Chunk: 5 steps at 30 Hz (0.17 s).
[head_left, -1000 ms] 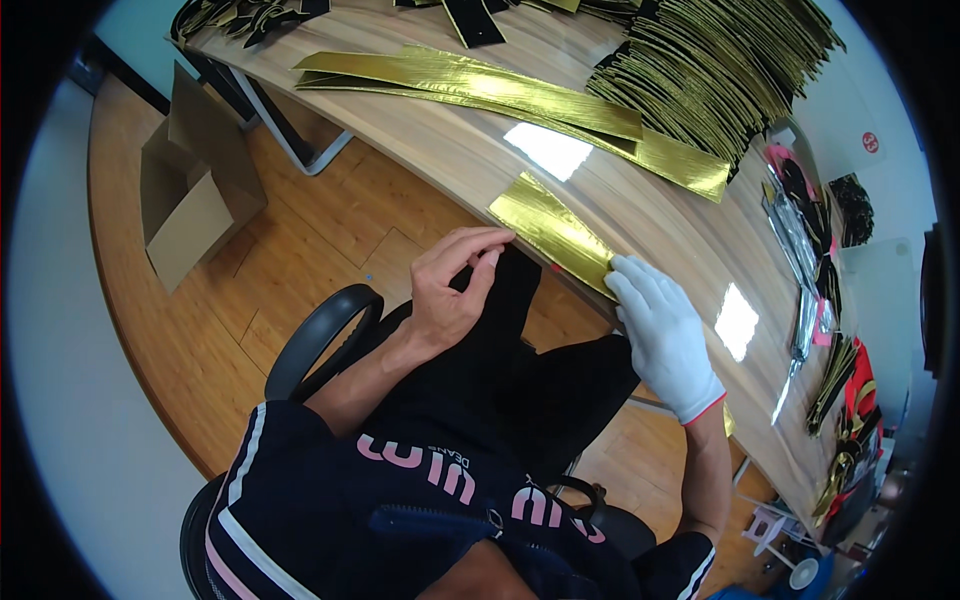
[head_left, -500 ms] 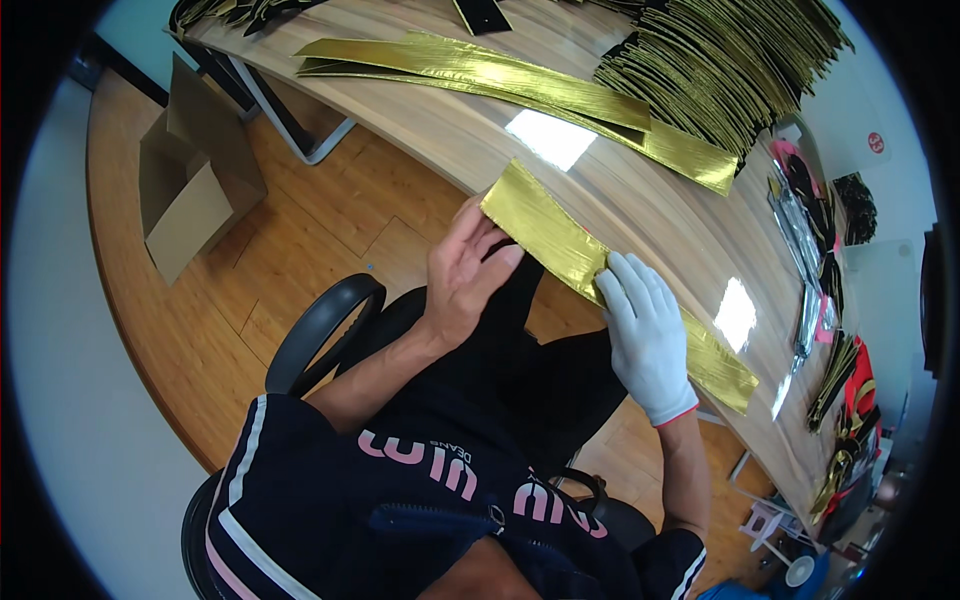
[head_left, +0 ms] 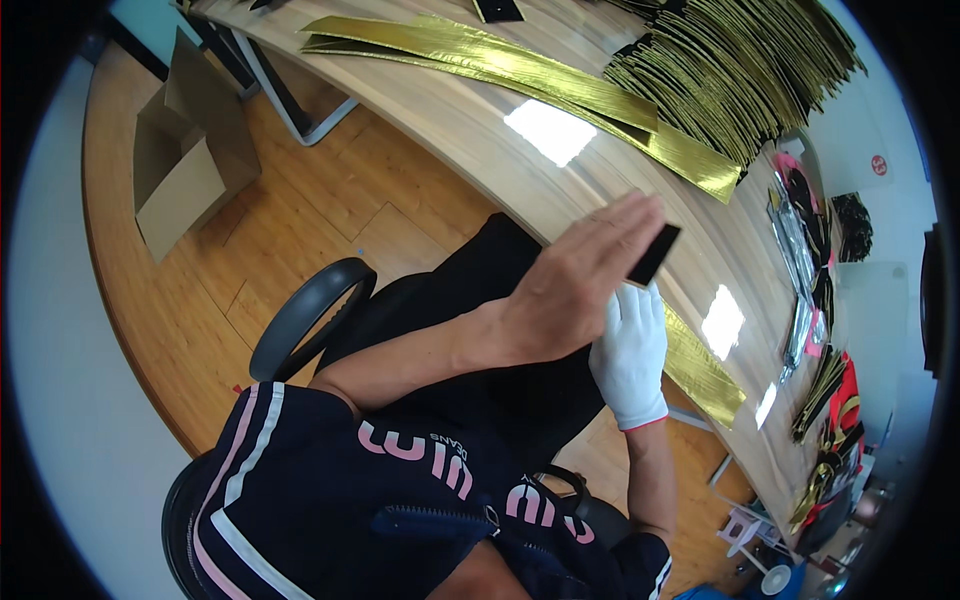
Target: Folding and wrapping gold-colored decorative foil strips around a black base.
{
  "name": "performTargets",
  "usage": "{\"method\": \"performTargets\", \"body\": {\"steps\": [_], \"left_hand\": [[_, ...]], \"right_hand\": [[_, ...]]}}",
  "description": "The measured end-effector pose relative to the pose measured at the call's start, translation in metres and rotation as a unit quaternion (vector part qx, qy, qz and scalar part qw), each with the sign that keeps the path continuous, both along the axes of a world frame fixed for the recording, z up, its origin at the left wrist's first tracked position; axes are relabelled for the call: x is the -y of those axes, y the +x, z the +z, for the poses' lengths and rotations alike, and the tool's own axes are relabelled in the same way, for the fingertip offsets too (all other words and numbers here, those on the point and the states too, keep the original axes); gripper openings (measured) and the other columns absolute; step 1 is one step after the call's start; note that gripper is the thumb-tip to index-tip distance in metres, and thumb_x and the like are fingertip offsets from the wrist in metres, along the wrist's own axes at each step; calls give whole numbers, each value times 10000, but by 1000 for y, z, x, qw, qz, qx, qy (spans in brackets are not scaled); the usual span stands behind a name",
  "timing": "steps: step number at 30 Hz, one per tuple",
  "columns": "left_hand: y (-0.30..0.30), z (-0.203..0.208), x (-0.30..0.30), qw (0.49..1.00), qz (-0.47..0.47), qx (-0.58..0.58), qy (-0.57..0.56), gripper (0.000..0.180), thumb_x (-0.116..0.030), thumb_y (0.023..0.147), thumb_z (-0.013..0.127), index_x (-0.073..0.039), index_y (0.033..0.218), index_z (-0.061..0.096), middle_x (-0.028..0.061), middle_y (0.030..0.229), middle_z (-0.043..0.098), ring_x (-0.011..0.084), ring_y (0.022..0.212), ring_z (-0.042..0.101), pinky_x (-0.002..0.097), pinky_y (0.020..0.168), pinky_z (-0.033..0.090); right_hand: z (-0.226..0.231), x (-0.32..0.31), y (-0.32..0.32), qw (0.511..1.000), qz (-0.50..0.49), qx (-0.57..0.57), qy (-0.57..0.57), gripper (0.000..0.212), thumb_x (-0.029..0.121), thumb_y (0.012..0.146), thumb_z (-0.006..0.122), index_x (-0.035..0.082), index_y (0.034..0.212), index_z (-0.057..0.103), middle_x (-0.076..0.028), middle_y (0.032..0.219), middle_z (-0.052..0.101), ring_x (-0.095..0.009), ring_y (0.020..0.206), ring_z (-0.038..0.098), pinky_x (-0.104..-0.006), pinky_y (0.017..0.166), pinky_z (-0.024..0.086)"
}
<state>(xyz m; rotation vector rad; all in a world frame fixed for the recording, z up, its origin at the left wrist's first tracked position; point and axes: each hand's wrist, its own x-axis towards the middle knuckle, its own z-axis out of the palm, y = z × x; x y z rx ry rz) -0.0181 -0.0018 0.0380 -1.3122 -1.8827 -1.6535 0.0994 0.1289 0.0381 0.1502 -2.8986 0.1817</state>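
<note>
A long gold strip (head_left: 708, 375) with a black reverse side lies at the table's near edge, its far right part resting on the tabletop. Its other end is turned over, so a short black piece (head_left: 656, 255) shows beside the fingertips of my left hand (head_left: 575, 280). That bare hand is closed over the turned end, its fingers straight and together, the thumb hidden. My right hand (head_left: 632, 360), in a white glove, grips the strip just below the fold. The left hand partly covers its fingertips, and most of the fold is hidden.
More gold strips (head_left: 480, 55) lie across the wooden table (head_left: 450, 115), beside a large row of stacked gold-and-black strips (head_left: 740, 70). Silver strips (head_left: 795, 260) and red and black pieces (head_left: 848, 400) line the right side. A cardboard box (head_left: 185, 200) stands on the floor at left.
My left hand has swung right and over toward my right hand, turning the strip's end over so its black side shows. My right hand has shifted slightly left.
</note>
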Motion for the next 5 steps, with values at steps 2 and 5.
{"method": "performTargets", "body": {"steps": [2,5], "left_hand": [[5,4,-6,998,-27,-29,-51,625,76,893,476,107,1517,472,276,1566,502,424,1483,474,479,1223,405],[11,7,-8,996,-24,-64,-48,626,-5,923,558,92,1535,469,264,1568,506,443,1480,475,518,1235,378]], "right_hand": [[-14,-4,2,999,-18,28,-1,449,11,817,691,-41,1261,653,-272,1337,608,-499,1264,552,-561,1064,455],[-20,-5,-3,994,-30,35,-103,474,76,833,734,17,1299,669,-273,1337,616,-506,1300,533,-571,1067,449]]}}
